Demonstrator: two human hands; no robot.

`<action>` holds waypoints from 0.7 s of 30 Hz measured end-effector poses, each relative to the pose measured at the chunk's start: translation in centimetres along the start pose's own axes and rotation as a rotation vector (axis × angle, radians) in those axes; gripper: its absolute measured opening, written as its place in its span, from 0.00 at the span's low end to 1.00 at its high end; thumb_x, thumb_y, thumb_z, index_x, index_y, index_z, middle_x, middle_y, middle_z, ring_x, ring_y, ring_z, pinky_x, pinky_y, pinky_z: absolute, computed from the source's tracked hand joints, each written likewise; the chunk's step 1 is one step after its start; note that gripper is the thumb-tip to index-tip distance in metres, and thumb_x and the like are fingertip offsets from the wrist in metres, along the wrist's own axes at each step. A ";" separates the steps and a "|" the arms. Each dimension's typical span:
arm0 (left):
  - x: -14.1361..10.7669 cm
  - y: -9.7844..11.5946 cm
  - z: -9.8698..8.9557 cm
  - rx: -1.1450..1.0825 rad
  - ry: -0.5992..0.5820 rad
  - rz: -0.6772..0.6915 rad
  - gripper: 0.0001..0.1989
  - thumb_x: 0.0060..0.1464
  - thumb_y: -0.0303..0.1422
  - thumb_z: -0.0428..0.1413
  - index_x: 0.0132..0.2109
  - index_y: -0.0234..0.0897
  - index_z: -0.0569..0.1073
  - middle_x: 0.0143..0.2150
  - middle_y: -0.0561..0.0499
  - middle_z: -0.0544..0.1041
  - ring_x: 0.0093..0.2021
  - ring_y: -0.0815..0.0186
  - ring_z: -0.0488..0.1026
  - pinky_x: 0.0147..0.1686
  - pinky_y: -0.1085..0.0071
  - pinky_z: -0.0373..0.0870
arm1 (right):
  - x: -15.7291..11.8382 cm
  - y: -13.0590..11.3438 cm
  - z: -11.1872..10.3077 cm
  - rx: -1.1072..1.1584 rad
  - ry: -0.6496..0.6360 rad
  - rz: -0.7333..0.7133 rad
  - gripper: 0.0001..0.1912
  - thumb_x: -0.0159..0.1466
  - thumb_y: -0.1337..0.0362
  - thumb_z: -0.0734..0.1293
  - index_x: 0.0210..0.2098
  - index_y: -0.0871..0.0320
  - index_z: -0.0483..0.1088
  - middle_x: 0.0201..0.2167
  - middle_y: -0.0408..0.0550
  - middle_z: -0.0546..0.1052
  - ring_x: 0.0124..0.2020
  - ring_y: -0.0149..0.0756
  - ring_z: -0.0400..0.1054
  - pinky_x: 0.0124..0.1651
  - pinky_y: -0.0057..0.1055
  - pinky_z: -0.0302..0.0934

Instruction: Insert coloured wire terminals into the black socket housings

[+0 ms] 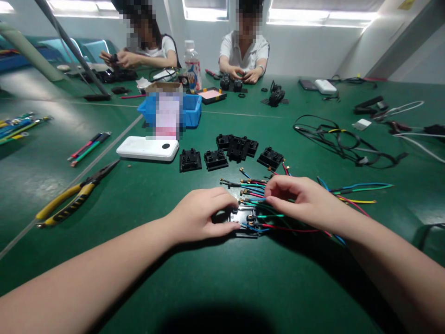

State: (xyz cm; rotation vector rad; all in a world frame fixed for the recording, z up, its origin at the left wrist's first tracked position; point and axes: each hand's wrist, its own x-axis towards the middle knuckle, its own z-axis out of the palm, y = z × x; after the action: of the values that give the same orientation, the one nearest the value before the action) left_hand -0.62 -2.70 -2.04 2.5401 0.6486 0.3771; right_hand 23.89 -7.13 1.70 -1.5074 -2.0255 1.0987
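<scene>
Where the worktop runs toward its near edge, you have one black housing, open side up, long axis unclear, wires pointing toward the right edge. Beyond, toward the far edge: black modules. Toward the left edge: yellow-handled pliers. Obstruction: your right hand, over the wires, thumb and forefinger pinching a blue wire. Your left hand, half curled, grips the housing's left side.

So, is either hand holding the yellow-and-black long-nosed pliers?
No: the pliers lie on the green tabletop; the left hand holds a black plastic housing, the right hand is at coloured wires.
</scene>
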 end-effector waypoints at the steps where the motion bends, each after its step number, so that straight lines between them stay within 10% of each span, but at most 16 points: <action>1: 0.0 0.0 0.0 -0.011 0.006 -0.003 0.15 0.56 0.42 0.53 0.45 0.37 0.70 0.41 0.49 0.75 0.40 0.64 0.71 0.38 0.69 0.67 | 0.0 0.1 0.0 0.018 -0.005 0.004 0.06 0.62 0.61 0.62 0.31 0.58 0.66 0.26 0.42 0.68 0.27 0.29 0.60 0.29 0.27 0.55; 21: 0.1 0.2 0.3 0.027 0.061 -0.022 0.10 0.58 0.37 0.52 0.42 0.38 0.72 0.36 0.51 0.74 0.35 0.69 0.69 0.33 0.74 0.64 | 0.5 1.0 1.0 0.107 -0.140 -0.001 0.07 0.63 0.61 0.62 0.33 0.58 0.64 0.25 0.40 0.66 0.26 0.28 0.58 0.29 0.26 0.53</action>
State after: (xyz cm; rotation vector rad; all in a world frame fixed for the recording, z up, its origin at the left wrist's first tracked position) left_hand -0.36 -2.94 -2.22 2.5536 0.7080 0.4424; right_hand 23.65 -6.91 0.19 -1.4118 -2.0220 1.3238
